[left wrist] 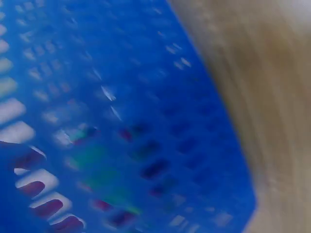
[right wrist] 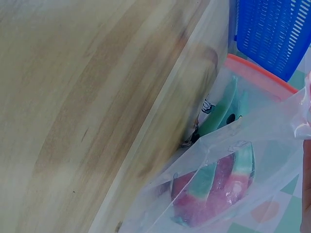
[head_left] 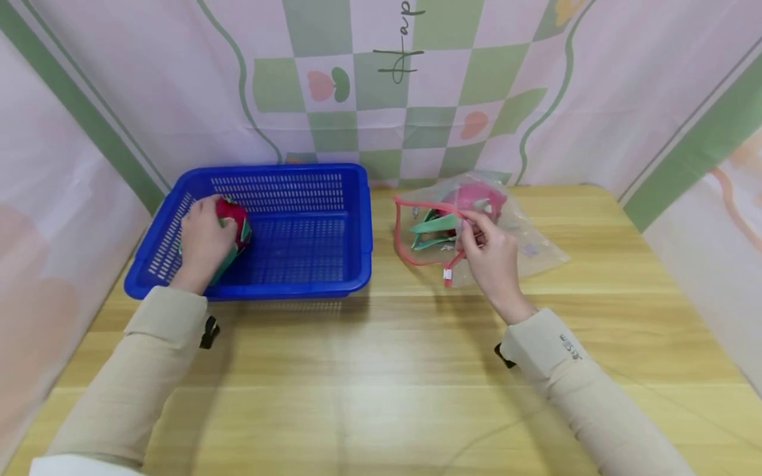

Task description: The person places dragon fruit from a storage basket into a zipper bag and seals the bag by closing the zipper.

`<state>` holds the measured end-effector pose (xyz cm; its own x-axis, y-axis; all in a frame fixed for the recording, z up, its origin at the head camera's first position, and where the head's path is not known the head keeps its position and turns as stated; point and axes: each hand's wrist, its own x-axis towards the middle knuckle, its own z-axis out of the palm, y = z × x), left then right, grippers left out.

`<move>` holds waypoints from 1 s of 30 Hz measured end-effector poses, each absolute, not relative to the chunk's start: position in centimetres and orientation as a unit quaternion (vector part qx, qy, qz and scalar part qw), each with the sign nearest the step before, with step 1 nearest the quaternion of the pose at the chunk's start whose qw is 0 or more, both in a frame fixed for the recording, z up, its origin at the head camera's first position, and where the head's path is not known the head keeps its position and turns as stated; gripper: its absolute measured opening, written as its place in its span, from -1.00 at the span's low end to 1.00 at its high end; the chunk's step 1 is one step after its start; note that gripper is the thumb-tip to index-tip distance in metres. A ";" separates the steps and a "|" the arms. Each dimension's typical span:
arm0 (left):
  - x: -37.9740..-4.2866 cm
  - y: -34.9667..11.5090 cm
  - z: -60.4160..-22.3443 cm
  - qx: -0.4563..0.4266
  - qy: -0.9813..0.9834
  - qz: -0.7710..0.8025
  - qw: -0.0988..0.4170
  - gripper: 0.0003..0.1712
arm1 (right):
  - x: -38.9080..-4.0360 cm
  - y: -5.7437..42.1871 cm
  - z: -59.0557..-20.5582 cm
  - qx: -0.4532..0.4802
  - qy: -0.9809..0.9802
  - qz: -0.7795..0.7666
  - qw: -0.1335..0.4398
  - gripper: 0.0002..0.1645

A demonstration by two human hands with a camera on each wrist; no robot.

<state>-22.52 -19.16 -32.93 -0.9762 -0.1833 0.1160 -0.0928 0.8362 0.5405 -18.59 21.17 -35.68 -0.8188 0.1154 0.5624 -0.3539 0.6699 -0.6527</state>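
Inside the blue plastic basket [head_left: 309,288], my left hand [head_left: 204,241] grips a red thing with green edges [head_left: 231,210]; it looks soft, but its kind is unclear. The left wrist view is blurred and shows red and green [left wrist: 99,177] against the perforated basket. To the right, my right hand [head_left: 493,261] pinches the red-edged mouth of a clear zip bag [head_left: 536,244], which gapes toward the basket. Pink and green pieces [head_left: 437,223] lie in the bag; through the plastic, the right wrist view shows one green-and-pink piece [right wrist: 201,194].
Basket and bag both rest on a wooden table [head_left: 381,370], near its back edge. A patterned cloth [head_left: 381,86] hangs behind and along both sides. A white-tagged red zip end [head_left: 448,274] hangs at the bag's front.
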 end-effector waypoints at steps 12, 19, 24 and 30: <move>-22.7 -20.8 -34.7 0.172 -0.955 -0.240 0.022 0.03 | -18.6 21.1 -36.0 0.068 -0.867 0.395 0.296 -0.73; -22.7 -20.6 -34.9 0.190 -0.952 -0.238 -0.003 0.16 | -18.6 21.0 -36.0 0.072 -0.865 0.396 0.300 -0.73; -22.8 -20.7 -34.9 0.179 -0.955 -0.236 -0.023 0.26 | -18.7 20.9 -35.9 0.074 -0.864 0.395 0.302 -0.74; -22.7 -20.8 -35.1 0.169 -0.955 -0.241 -0.025 0.28 | -18.9 20.8 -36.0 0.076 -0.864 0.394 0.305 -0.74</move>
<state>-22.69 -20.76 -35.09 -0.9418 -0.3105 -0.1291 -0.3345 0.8264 0.4529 -18.85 20.76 -36.00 -0.8021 0.1091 0.5871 -0.3720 0.6778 -0.6342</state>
